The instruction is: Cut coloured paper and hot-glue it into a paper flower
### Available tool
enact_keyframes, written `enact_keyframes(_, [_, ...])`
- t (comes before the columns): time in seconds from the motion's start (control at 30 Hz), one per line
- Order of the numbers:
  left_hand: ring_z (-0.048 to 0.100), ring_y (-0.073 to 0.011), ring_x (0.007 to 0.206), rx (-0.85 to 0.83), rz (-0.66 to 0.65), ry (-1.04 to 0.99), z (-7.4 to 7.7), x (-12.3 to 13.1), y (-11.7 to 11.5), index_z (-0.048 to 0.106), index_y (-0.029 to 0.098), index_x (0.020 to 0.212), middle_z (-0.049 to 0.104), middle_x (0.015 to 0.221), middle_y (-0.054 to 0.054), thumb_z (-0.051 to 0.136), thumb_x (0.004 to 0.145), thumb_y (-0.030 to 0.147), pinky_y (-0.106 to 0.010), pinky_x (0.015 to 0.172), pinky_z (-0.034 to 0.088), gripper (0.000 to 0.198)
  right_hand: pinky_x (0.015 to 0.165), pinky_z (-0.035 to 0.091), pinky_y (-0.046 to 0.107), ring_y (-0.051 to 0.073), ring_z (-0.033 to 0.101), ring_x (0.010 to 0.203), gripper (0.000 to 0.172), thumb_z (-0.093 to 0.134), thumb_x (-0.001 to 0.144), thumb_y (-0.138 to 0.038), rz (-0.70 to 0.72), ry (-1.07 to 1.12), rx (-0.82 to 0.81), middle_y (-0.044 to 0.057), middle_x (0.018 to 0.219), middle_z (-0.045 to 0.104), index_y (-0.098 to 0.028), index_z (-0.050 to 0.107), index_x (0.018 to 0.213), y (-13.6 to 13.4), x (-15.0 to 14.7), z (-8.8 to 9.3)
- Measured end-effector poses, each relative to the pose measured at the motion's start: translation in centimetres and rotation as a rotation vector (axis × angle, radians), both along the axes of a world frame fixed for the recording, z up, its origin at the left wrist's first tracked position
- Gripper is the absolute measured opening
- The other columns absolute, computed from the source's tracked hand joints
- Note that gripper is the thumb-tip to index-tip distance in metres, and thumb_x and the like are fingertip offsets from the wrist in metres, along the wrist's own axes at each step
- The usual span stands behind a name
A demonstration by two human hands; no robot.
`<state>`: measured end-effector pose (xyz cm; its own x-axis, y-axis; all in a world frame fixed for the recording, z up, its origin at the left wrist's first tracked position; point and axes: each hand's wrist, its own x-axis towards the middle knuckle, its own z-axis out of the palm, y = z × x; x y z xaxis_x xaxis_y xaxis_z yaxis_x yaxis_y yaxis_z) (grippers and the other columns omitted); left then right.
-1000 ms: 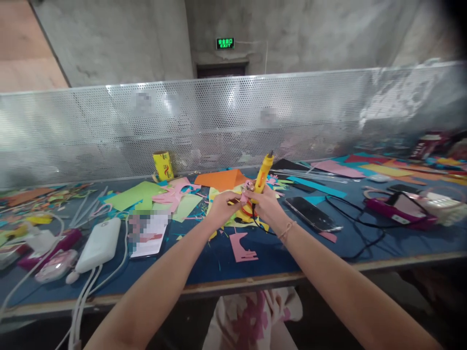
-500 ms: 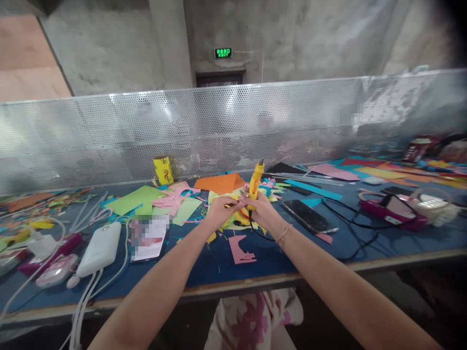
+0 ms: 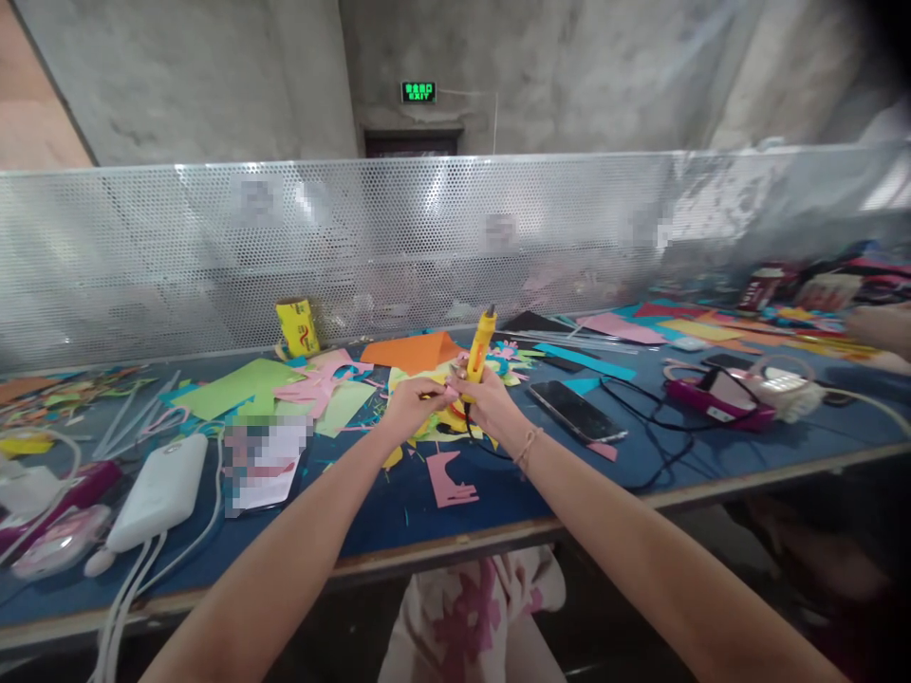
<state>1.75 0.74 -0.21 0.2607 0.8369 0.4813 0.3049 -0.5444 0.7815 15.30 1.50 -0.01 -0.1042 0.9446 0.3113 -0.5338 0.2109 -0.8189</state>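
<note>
In the head view, a yellow hot glue gun (image 3: 481, 349) with a dark tip points upward, gripped by my right hand (image 3: 490, 400). Its black cord drops below the hand. My left hand (image 3: 414, 408) is closed in a pinch on a small pink paper piece (image 3: 451, 391), right beside the fingers of my right hand. Beneath both hands lie yellow paper cutouts (image 3: 445, 429), partly covered. A pink paper offcut (image 3: 448, 479) rests on the blue table (image 3: 370, 531) just in front of them.
Left of my hands are green paper (image 3: 242, 387), a lit phone (image 3: 265, 470) and a white power bank (image 3: 162, 493) with cables. To the right sit a dark phone (image 3: 576, 411) and a purple power strip (image 3: 718, 398). A perforated metal divider (image 3: 399, 247) stands behind. Another person's hand (image 3: 886, 332) shows far right.
The view has turned slightly right, so the scene sits further left. Another person's hand has come into view at the far right. Both my hands keep nearly the same pose.
</note>
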Motion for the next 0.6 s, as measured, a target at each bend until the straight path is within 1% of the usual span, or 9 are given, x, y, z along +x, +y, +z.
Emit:
enact_keyframes(0.1, [0.057, -0.0127, 0.061, -0.050, -0.026, -0.040, -0.3, 0.0, 0.3, 0.067, 0.014, 0.067, 0.063, 0.065, -0.002, 0.063, 0.068, 0.035, -0.023, 0.060, 0.046, 0.021, 0.051, 0.039, 0.020, 0.005, 0.045, 0.055, 0.046, 0.079, 0.045, -0.019, -0.021, -0.012, 0.024, -0.009, 0.063, 0.043, -0.020, 0.042, 0.072, 0.2, -0.1, -0.2])
enact_keyframes(0.2, [0.057, -0.0129, 0.061, -0.091, -0.054, -0.093, -0.4, 0.2, 0.4, 0.068, 0.013, 0.068, 0.063, 0.065, -0.003, 0.065, 0.065, 0.037, -0.025, 0.062, 0.048, 0.023, 0.052, 0.039, 0.021, 0.006, 0.044, 0.056, 0.043, 0.077, 0.049, -0.021, -0.043, -0.048, 0.100, -0.008, 0.065, 0.042, -0.021, 0.041, 0.072, 0.4, -0.2, -0.4])
enact_keyframes(0.33, [0.059, -0.0133, 0.062, -0.232, -0.073, -0.241, -0.1, 0.6, 0.1, 0.067, 0.013, 0.067, 0.064, 0.065, -0.003, 0.066, 0.063, 0.043, -0.028, 0.067, 0.051, 0.030, 0.058, 0.041, 0.024, 0.008, 0.045, 0.059, 0.036, 0.073, 0.056, -0.024, -0.137, -0.159, 0.198, -0.006, 0.068, 0.043, -0.022, 0.043, 0.075, 0.6, 0.2, -0.5])
enact_keyframes(0.4, [0.059, -0.0133, 0.061, -0.269, -0.024, -0.283, 0.1, 0.5, 0.1, 0.065, 0.013, 0.064, 0.062, 0.063, -0.003, 0.067, 0.061, 0.043, -0.029, 0.066, 0.052, 0.030, 0.060, 0.042, 0.026, 0.010, 0.048, 0.063, 0.030, 0.069, 0.062, -0.028, -0.203, -0.235, 0.216, -0.004, 0.071, 0.046, -0.023, 0.045, 0.079, 0.6, 0.9, -0.2])
enact_keyframes(0.47, [0.059, -0.0133, 0.059, -0.264, 0.068, -0.300, 0.4, 0.0, 0.4, 0.063, 0.013, 0.062, 0.060, 0.058, -0.002, 0.067, 0.061, 0.041, -0.028, 0.064, 0.052, 0.028, 0.060, 0.042, 0.029, 0.013, 0.049, 0.065, 0.026, 0.064, 0.067, -0.033, -0.298, -0.327, 0.226, -0.002, 0.073, 0.048, -0.023, 0.046, 0.082, 0.6, 1.8, 0.2])
enact_keyframes(0.53, [0.060, -0.0135, 0.059, -0.235, 0.164, -0.310, 0.5, -0.7, 0.8, 0.062, 0.013, 0.062, 0.058, 0.056, -0.001, 0.066, 0.062, 0.039, -0.027, 0.062, 0.051, 0.026, 0.061, 0.042, 0.031, 0.015, 0.050, 0.066, 0.026, 0.061, 0.068, -0.037, -0.447, -0.486, 0.259, 0.000, 0.074, 0.050, -0.022, 0.046, 0.084, 0.6, 2.6, 0.5])
enact_keyframes(0.6, [0.061, -0.0139, 0.060, -0.193, 0.231, -0.312, 0.6, -1.4, 1.2, 0.061, 0.014, 0.063, 0.058, 0.056, -0.001, 0.064, 0.064, 0.040, -0.026, 0.062, 0.051, 0.026, 0.066, 0.041, 0.033, 0.019, 0.051, 0.072, 0.031, 0.060, 0.067, -0.038, -0.601, -0.698, 0.308, 0.003, 0.077, 0.053, -0.020, 0.046, 0.087, 0.7, 3.1, 0.7])
